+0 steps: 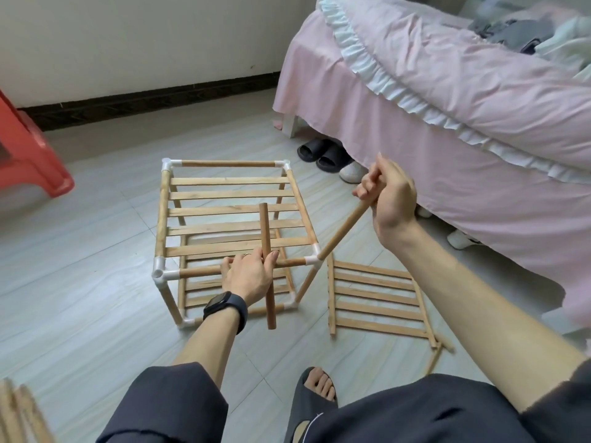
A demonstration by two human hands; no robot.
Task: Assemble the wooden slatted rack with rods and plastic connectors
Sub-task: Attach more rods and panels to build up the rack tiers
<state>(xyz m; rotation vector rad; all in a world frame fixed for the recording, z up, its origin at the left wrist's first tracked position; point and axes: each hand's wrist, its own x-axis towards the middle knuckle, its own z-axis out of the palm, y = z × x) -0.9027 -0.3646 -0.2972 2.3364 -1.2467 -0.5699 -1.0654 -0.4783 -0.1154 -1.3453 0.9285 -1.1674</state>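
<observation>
From my seat I read the rack (230, 199) as standing on the floor (96, 251), a 2-tier frame with its top slats in and white plastic connectors at the corners. My right hand (388, 199) has its fingers (367, 185) curled tight round the upper end of a slanting rod (343, 233), whose lower end meets the front right connector (313, 258); I cannot tell whether it is seated. My left hand (248, 276) grips a second rod (265, 225) near its middle, over the front top rail. A loose slatted panel (377, 298) lies flat on the floor just beside the rack. I judge the rods light, stiff and smooth, so a full wrap close to the socket end would steer better than a grip at the far end. The frame looks light too and would likely shift under a push, so it wants bracing at the rail.
</observation>
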